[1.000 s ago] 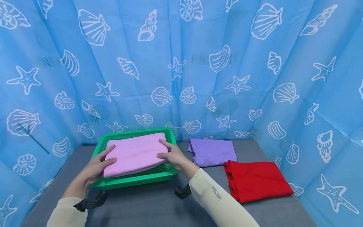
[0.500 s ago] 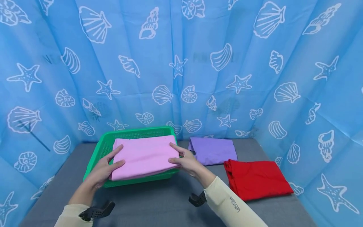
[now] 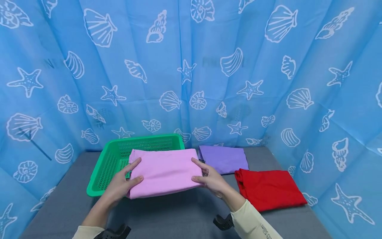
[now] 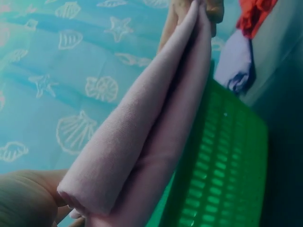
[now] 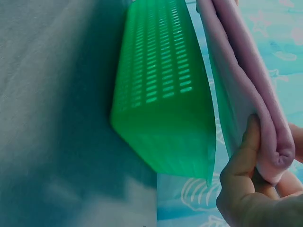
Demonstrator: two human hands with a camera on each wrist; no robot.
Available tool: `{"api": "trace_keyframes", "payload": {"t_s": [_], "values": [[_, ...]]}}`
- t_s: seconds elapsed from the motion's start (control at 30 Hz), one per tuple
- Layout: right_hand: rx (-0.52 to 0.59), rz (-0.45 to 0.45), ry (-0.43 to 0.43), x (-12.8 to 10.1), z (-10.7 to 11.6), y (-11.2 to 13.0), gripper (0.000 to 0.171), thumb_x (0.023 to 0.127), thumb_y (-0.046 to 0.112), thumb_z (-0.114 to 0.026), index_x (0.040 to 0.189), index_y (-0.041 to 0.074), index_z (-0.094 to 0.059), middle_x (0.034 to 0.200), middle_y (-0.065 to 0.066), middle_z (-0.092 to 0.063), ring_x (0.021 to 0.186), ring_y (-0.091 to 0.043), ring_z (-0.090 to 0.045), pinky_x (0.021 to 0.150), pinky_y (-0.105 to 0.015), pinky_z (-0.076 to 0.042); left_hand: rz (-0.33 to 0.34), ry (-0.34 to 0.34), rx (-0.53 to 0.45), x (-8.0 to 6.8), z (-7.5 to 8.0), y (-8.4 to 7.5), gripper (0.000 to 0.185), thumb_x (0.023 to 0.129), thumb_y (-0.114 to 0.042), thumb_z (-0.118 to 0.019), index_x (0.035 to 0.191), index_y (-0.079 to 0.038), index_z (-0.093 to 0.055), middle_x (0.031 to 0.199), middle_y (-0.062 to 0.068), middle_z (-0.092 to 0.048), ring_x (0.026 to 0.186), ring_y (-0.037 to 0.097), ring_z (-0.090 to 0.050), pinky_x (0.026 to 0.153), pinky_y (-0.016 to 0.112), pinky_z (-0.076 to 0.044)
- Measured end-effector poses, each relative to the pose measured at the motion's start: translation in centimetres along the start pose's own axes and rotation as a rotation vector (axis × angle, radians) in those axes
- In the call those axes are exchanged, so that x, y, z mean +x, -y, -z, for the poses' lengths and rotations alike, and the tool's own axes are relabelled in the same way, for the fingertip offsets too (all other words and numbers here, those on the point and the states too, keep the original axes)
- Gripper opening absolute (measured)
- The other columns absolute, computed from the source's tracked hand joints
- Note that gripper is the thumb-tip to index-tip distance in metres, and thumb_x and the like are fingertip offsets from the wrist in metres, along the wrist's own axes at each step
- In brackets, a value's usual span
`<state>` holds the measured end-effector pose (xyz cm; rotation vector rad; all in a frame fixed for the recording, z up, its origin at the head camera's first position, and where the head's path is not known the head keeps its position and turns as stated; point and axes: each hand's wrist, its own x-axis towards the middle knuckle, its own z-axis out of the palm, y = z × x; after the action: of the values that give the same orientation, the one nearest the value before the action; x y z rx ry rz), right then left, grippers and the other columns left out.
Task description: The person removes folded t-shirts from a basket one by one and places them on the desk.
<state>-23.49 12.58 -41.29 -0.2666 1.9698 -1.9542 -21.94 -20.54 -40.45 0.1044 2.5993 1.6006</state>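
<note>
A folded pink cloth (image 3: 165, 172) is held up level between both hands, over the front right part of a green plastic basket (image 3: 96, 181). My left hand (image 3: 119, 182) grips its left end, thumb and a finger on top. The right hand (image 3: 212, 177) pinches the right end in the same way, with other fingers underneath, as the right wrist view shows beside the cloth's folded layers (image 5: 255, 90). In the left wrist view the cloth (image 4: 137, 127) stands above the basket's perforated wall (image 4: 222, 161).
A folded purple cloth (image 3: 223, 159) lies right of the basket, near the back. A folded red cloth (image 3: 270, 191) lies further right and nearer. All stand on a grey tabletop (image 3: 179, 217). A blue shell-patterned curtain (image 3: 185, 79) hangs behind and at the sides.
Both hands have carried the pink cloth from inside the basket to the right and nearer to me. More of the basket's interior now shows at left. The purple and red cloths stayed put.
</note>
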Motion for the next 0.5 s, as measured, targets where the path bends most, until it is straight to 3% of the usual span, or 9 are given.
{"api": "trace_keyframes", "payload": {"t_s": [0.17,0.4,0.5], "values": [[-0.036,0.0,-0.016,-1.4,1.0,-0.2,0.072,0.091,0.009,-0.069,0.154,0.019,-0.035,0.152,-0.027,-0.029,0.087,-0.019,-0.064,0.079,-0.03,-0.058,-0.01,-0.038,0.019,-0.5,-1.4,-0.3,0.075,0.088,-0.03,-0.074,0.153,-0.021,-0.038,0.158,0.024,-0.024,0.107,0.034,-0.065,0.065,0.031,-0.055],[-0.052,-0.013,-0.036,-3.1,2.9,-0.8,0.075,0.09,0.011,-0.07,0.155,0.017,-0.033,0.152,-0.027,-0.03,0.092,-0.021,-0.064,0.082,-0.033,-0.058,-0.051,-0.083,0.072,-0.6,-4.3,-0.7,0.072,0.087,-0.026,-0.075,0.151,-0.02,-0.042,0.156,0.026,-0.029,0.133,0.048,-0.043,0.085,0.046,-0.056],[-0.047,-0.014,-0.038,-3.6,3.5,-0.8,0.075,0.09,0.011,-0.069,0.155,0.015,-0.031,0.152,-0.029,-0.029,0.091,-0.02,-0.064,0.083,-0.033,-0.058,-0.059,-0.098,0.071,-0.6,-5.3,-0.8,0.071,0.086,-0.024,-0.076,0.149,-0.02,-0.044,0.155,0.026,-0.031,0.131,0.048,-0.046,0.086,0.046,-0.055]]}}
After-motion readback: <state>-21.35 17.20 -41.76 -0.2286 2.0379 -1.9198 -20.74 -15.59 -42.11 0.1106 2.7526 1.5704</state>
